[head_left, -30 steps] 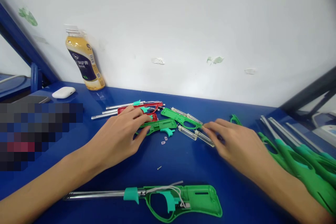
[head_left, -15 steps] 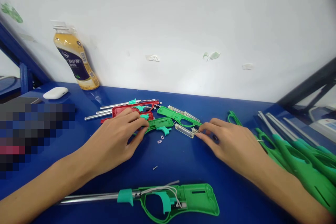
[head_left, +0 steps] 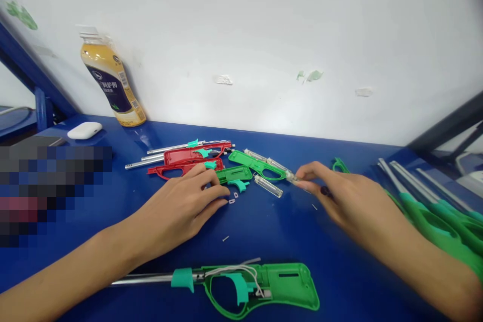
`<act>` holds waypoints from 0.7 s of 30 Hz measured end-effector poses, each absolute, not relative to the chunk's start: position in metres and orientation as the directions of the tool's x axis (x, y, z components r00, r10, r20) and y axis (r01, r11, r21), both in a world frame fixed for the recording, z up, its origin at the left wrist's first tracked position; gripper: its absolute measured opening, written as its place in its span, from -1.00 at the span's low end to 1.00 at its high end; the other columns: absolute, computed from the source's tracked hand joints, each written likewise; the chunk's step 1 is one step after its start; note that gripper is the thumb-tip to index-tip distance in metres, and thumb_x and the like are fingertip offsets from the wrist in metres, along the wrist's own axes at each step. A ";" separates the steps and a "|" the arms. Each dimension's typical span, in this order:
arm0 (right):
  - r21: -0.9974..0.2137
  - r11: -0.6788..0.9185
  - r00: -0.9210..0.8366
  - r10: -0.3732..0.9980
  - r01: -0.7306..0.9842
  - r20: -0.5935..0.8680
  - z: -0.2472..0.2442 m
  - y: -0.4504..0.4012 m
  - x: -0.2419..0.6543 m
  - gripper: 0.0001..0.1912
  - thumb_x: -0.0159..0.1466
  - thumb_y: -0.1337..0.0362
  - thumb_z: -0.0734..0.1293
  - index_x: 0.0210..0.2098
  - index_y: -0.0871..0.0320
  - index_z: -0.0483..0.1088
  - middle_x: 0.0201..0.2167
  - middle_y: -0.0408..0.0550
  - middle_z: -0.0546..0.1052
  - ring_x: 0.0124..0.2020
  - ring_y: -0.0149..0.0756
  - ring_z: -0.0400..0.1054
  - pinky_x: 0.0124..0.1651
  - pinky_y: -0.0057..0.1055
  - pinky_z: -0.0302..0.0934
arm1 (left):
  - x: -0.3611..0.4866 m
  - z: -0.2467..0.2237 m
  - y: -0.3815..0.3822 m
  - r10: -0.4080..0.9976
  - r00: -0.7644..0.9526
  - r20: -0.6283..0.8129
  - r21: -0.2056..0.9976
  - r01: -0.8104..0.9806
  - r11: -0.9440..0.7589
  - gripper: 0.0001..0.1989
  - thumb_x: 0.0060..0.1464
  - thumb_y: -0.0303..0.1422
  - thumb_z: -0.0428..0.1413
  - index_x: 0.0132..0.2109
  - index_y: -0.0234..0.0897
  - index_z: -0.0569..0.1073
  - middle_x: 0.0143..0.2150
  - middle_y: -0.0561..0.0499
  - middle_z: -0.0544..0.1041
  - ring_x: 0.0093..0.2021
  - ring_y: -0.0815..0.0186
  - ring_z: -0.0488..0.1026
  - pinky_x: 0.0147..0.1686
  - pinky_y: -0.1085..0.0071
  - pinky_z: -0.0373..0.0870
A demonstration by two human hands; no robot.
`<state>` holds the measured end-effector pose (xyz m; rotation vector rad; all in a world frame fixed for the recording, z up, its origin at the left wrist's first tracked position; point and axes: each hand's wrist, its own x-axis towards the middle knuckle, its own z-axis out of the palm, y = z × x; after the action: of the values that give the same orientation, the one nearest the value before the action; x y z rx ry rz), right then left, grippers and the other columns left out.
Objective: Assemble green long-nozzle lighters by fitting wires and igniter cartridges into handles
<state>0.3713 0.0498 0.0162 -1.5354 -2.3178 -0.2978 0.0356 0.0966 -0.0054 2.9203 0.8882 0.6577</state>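
Note:
My right hand [head_left: 332, 193] pinches a small clear plastic piece [head_left: 290, 176] with a whitish end, close to the tip of a green lighter shell half [head_left: 251, 162]. A dark rod-like thing [head_left: 325, 191] shows under its curled fingers; the rest is hidden. My left hand [head_left: 184, 204] hovers over another green shell half [head_left: 234, 175], fingers apart, thumb tip beside two tiny metal clips [head_left: 232, 201]. Between the hands lies a clear fuel tank [head_left: 268, 186]. In front, an opened green lighter [head_left: 290, 284] shows its metal tube, teal trigger [head_left: 238, 287] and white wires.
Red shell halves [head_left: 181, 155] and metal tubes lie behind my left hand. Several green lighters [head_left: 426, 211] are at the right. Loose screws [head_left: 225, 238] lie on the blue table [head_left: 271, 231]. A yellow bottle [head_left: 113, 85] and white case [head_left: 85, 131] stand near the wall.
My right hand has lifted the small clear piece up and away from the fuel tank. My left hand has shifted right, its thumb nearer the metal clips. The view has shifted slightly.

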 end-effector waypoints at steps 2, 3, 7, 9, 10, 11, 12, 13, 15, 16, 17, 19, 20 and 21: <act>-0.025 0.428 -0.382 0.830 0.904 0.407 0.017 0.047 0.366 -0.77 0.62 0.10 0.14 -0.04 0.00 0.38 -0.26 -0.20 0.72 -0.54 -0.26 0.56 -0.60 -0.36 0.19 | 0.038 -0.005 0.095 0.518 0.775 0.363 0.131 0.508 -0.851 -0.74 0.52 -0.36 0.01 0.14 -0.13 0.58 -0.07 -0.02 0.55 -0.07 0.23 0.43 -0.17 0.34 0.48; -0.025 0.446 -0.397 0.819 0.895 0.413 0.017 0.046 0.363 -0.77 0.62 0.10 0.14 -0.03 0.00 0.38 -0.20 -0.19 0.72 -0.50 -0.25 0.59 -0.59 -0.36 0.21 | 0.039 -0.005 0.095 0.512 0.783 0.353 0.130 0.501 -0.855 -0.73 0.53 -0.37 0.00 0.15 -0.12 0.57 -0.06 -0.02 0.55 -0.07 0.23 0.43 -0.17 0.34 0.48; -0.017 0.503 -0.443 0.776 0.864 0.448 0.015 0.040 0.350 -0.75 0.61 0.06 0.19 0.07 -0.01 0.43 -0.14 -0.16 0.72 -0.44 -0.25 0.62 -0.53 -0.37 0.28 | 0.042 -0.005 0.096 0.505 0.796 0.333 0.148 0.485 -0.862 -0.73 0.54 -0.40 -0.05 0.05 -0.15 0.56 -0.05 -0.02 0.54 -0.07 0.23 0.42 -0.16 0.34 0.46; -0.012 0.521 -0.452 0.753 0.854 0.479 0.013 0.037 0.344 -0.70 0.61 0.05 0.19 0.13 0.00 0.46 -0.14 -0.14 0.71 -0.41 -0.24 0.64 -0.50 -0.37 0.31 | 0.042 -0.005 0.097 0.511 0.796 0.325 0.166 0.484 -0.859 -0.75 0.54 -0.41 -0.04 0.00 -0.17 0.54 -0.06 -0.01 0.53 -0.07 0.24 0.41 -0.14 0.35 0.45; -0.011 0.530 -0.457 0.741 0.848 0.492 0.012 0.036 0.341 -0.69 0.61 0.05 0.19 0.14 0.01 0.47 -0.15 -0.13 0.71 -0.40 -0.25 0.64 -0.49 -0.38 0.33 | 0.042 -0.006 0.098 0.515 0.795 0.322 0.175 0.484 -0.857 -0.76 0.53 -0.42 -0.04 -0.01 -0.18 0.54 -0.07 0.00 0.53 -0.07 0.23 0.41 -0.13 0.34 0.45; -0.011 0.540 -0.462 0.730 0.842 0.504 0.012 0.035 0.338 -0.68 0.61 0.06 0.19 0.13 0.02 0.49 -0.15 -0.13 0.71 -0.39 -0.25 0.65 -0.48 -0.38 0.34 | 0.041 -0.006 0.098 0.520 0.792 0.321 0.186 0.485 -0.854 -0.77 0.53 -0.42 -0.03 -0.02 -0.18 0.53 -0.07 0.00 0.53 -0.06 0.23 0.41 -0.11 0.34 0.45; -0.014 0.551 -0.468 0.722 0.834 0.510 0.011 0.033 0.335 -0.68 0.61 0.07 0.19 0.11 0.03 0.51 -0.14 -0.13 0.70 -0.37 -0.26 0.65 -0.46 -0.40 0.36 | 0.041 -0.006 0.098 0.525 0.788 0.321 0.197 0.487 -0.851 -0.78 0.53 -0.42 -0.03 -0.03 -0.19 0.53 -0.07 0.00 0.53 -0.06 0.22 0.41 -0.10 0.32 0.44; -0.020 0.561 -0.474 0.717 0.827 0.512 0.011 0.032 0.333 -0.69 0.61 0.08 0.20 0.08 0.02 0.52 -0.13 -0.14 0.70 -0.35 -0.28 0.66 -0.43 -0.41 0.37 | 0.041 -0.006 0.098 0.533 0.782 0.324 0.211 0.489 -0.846 -0.78 0.53 -0.41 -0.02 -0.03 -0.20 0.53 -0.07 0.00 0.54 -0.06 0.21 0.41 -0.09 0.31 0.44; -0.044 0.578 -0.481 0.716 0.815 0.506 0.011 0.030 0.328 -0.72 0.60 0.10 0.22 0.02 0.02 0.53 -0.13 -0.15 0.70 -0.35 -0.34 0.65 -0.42 -0.46 0.37 | 0.042 -0.005 0.096 0.548 0.765 0.339 0.250 0.488 -0.836 -0.79 0.53 -0.38 -0.01 -0.04 -0.21 0.52 -0.09 0.00 0.56 -0.06 0.22 0.44 -0.07 0.30 0.44; -0.061 0.583 -0.480 0.719 0.810 0.503 0.011 0.029 0.325 -0.74 0.60 0.10 0.22 0.01 0.02 0.53 -0.14 -0.17 0.70 -0.38 -0.38 0.63 -0.44 -0.48 0.34 | 0.043 -0.003 0.094 0.556 0.754 0.349 0.277 0.484 -0.830 -0.80 0.53 -0.38 0.00 -0.04 -0.21 0.52 -0.09 0.02 0.58 -0.07 0.23 0.46 -0.07 0.31 0.44; -0.079 0.588 -0.479 0.722 0.805 0.499 0.010 0.028 0.324 -0.76 0.60 0.11 0.23 0.01 0.01 0.51 -0.15 -0.19 0.70 -0.43 -0.42 0.60 -0.46 -0.49 0.32 | 0.043 -0.002 0.092 0.565 0.741 0.362 0.311 0.476 -0.823 -0.82 0.53 -0.37 0.00 -0.03 -0.20 0.51 -0.09 0.04 0.59 -0.09 0.26 0.48 -0.08 0.34 0.44; -0.110 0.600 -0.478 0.723 0.793 0.499 0.009 0.026 0.321 -0.79 0.61 0.12 0.23 0.01 0.01 0.48 -0.16 -0.25 0.70 -0.49 -0.48 0.56 -0.49 -0.50 0.28 | 0.044 0.001 0.088 0.588 0.708 0.391 0.391 0.450 -0.803 -0.85 0.52 -0.37 0.03 -0.01 -0.17 0.51 -0.09 0.09 0.60 -0.11 0.34 0.51 -0.09 0.42 0.44; -0.120 0.607 -0.479 0.720 0.786 0.502 0.008 0.025 0.320 -0.80 0.61 0.12 0.23 0.02 0.00 0.46 -0.17 -0.28 0.70 -0.50 -0.49 0.54 -0.49 -0.50 0.27 | 0.045 0.001 0.086 0.602 0.689 0.403 0.435 0.434 -0.789 -0.87 0.51 -0.38 0.05 -0.01 -0.15 0.51 -0.09 0.12 0.61 -0.13 0.39 0.52 -0.11 0.46 0.44; -0.124 0.613 -0.481 0.715 0.780 0.507 0.006 0.025 0.320 -0.81 0.61 0.11 0.23 0.03 -0.01 0.45 -0.18 -0.31 0.70 -0.50 -0.50 0.54 -0.48 -0.50 0.27 | 0.046 0.002 0.084 0.618 0.669 0.412 0.479 0.418 -0.772 -0.88 0.50 -0.38 0.08 -0.01 -0.12 0.52 -0.09 0.15 0.61 -0.15 0.42 0.53 -0.13 0.50 0.44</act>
<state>0.3195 0.0247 0.0064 -1.1776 -2.3197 -0.1668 0.0457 0.0836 0.0020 2.5409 0.8180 0.8112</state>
